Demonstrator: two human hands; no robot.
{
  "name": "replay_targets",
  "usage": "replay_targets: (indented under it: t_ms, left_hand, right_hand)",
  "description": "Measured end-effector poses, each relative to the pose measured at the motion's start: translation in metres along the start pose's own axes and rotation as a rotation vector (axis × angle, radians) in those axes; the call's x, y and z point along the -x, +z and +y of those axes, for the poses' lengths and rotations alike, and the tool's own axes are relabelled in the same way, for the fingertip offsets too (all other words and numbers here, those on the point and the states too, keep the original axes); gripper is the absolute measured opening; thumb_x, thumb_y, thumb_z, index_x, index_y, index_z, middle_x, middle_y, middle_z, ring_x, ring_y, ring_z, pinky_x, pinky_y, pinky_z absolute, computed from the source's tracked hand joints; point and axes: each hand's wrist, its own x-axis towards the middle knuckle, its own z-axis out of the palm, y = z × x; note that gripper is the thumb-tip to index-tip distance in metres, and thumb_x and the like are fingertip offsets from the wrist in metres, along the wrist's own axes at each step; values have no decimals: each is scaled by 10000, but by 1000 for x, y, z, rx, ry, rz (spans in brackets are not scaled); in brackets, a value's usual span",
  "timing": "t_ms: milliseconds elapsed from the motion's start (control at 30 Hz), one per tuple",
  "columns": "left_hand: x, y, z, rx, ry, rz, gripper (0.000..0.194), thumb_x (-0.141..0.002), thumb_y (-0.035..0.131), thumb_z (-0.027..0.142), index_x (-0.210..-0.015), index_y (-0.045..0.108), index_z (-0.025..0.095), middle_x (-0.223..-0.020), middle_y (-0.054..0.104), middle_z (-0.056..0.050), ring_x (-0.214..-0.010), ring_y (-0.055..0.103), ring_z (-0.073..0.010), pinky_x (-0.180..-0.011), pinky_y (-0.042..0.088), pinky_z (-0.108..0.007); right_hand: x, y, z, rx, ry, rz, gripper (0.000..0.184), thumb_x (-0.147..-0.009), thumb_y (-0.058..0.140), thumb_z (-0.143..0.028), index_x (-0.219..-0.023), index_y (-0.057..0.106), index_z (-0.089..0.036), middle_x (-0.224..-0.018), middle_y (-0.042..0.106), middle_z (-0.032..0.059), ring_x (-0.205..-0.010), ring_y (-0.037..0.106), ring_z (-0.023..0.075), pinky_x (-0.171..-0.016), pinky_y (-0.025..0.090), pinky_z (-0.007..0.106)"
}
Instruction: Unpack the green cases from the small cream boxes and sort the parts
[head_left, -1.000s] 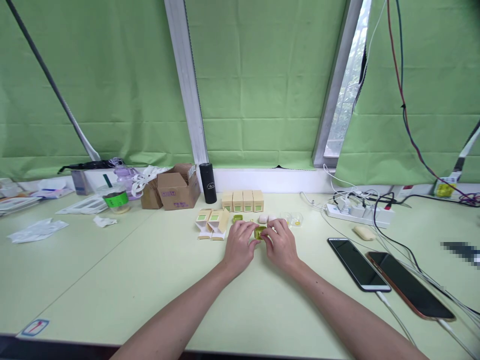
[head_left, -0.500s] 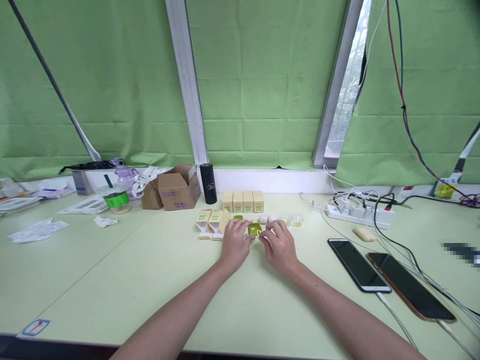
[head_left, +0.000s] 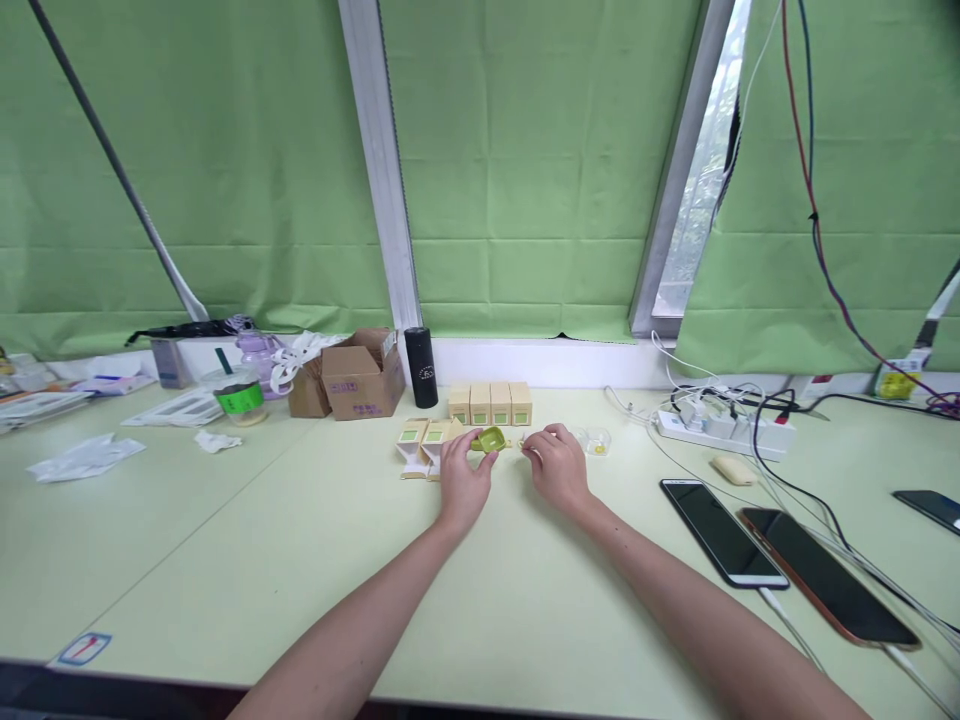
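Observation:
My left hand (head_left: 463,482) grips a small olive-green square case (head_left: 493,439) by its side, thumb in front, with the hollow inside showing. To its right, my right hand (head_left: 559,468) is closed in a pinch on a small pale loop (head_left: 520,444), too tiny to make out well. A gap lies between the loop and the case. Two opened cardboard boxes (head_left: 415,448) with green labels lie beside my left hand, partly behind its fingers. Clear little cases (head_left: 598,441) with yellow inside stand past my right hand, which hides part of them.
Several closed small boxes (head_left: 491,403) stand in a row behind my hands, near a black cylinder (head_left: 421,368) and a brown carton (head_left: 364,375). At right lie two phones (head_left: 724,530) with cables and a power strip (head_left: 724,432). A drink cup (head_left: 240,398) stands at left.
My left hand has moved the green case left and away. The right hand, earlier touching the case, has drawn apart from it with the pale loop. The view has shifted slightly.

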Motion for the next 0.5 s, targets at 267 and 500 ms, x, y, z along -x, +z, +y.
replay_targets:
  t_ms: [267,500]
  left_hand:
    - [0,1,-4,27,-17,22,367,-800,752,231,-1165,713,235,-1091,721,-85,-1132,593,-294,-991,487,-463]
    - [1,2,-4,25,-18,23,357,-804,744,239,-1160,713,230,-1084,716,-85,-1123,602,-283,-988,490,-448]
  right_hand:
    - [-29,40,7,204,75,-105,209,-894,619,-111,-881,796,-222,-1137,705,103,-1138,454,286,-949,333,401]
    - [-29,50,9,297,64,-167,247,-909,597,-134,-915,827,-225,-1228,657,121,-1230,396,312,-1061,264,435]
